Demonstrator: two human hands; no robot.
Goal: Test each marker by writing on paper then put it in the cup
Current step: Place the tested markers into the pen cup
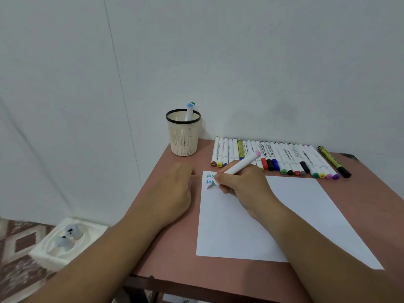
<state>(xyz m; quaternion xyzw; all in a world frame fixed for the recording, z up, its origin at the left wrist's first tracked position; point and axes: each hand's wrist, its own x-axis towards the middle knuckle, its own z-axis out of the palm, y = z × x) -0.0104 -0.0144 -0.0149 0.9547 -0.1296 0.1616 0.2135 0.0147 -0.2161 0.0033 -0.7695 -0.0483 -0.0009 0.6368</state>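
**Third marker under test; most of the row not yet tried**

My right hand [242,189] is clenched around a white-barrelled marker [239,166] with a pink end cap, in a writing grip. Its grey tip is down on the paper [251,226] near the top left corner. My left hand [175,189] lies on the bench [360,193] just beside the paper's left edge, fingers loosely bent. Whether it holds anything, such as a cap, I cannot tell.

Work done, as judged from the sheet: two short lines of blue-green writing [210,179] sit at the top left corner, partly hidden by my fingers. A small grey mark lies just under them at the tip. The rest of the sheet is blank.

The cup [183,136], a cream mesh holder with a dark rim, stands at the bench's far left corner. It holds two markers in the cup [189,110], upright, one with a light blue cap and one green. That count agrees with the two written lines.

Work left: the row of markers [279,158] lies along the far edge of the bench, side by side, well over twenty pieces, all capped and untested as far as I can judge. The marker in hand has still to finish its test and go into the cup. The task is at an early stage.
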